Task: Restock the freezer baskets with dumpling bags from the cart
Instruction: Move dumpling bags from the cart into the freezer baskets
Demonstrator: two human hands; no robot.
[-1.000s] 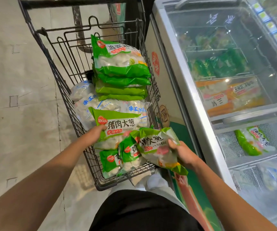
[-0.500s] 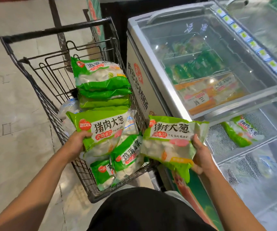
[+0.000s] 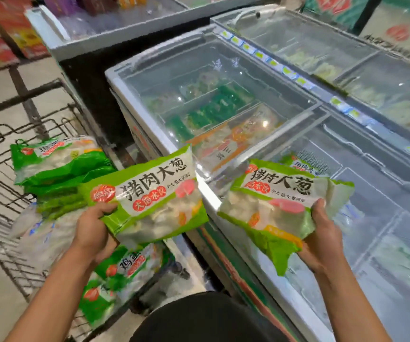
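My left hand [image 3: 93,230] grips the lower left corner of a green dumpling bag [image 3: 149,193], thumb curled over its front and fingers underneath; this bag is held over the gap between the wire cart [image 3: 4,206] and the freezer [image 3: 149,124]. My right hand [image 3: 322,240] grips a second dumpling bag [image 3: 275,206] by its right edge, thumb on top and fingers wrapped beneath, holding it above the freezer's open section. Another green bag [image 3: 300,164] lies in a freezer basket just behind it. More stacked bags [image 3: 56,164] remain in the cart, left of my left hand. Sliding glass covers the freezer's far section.
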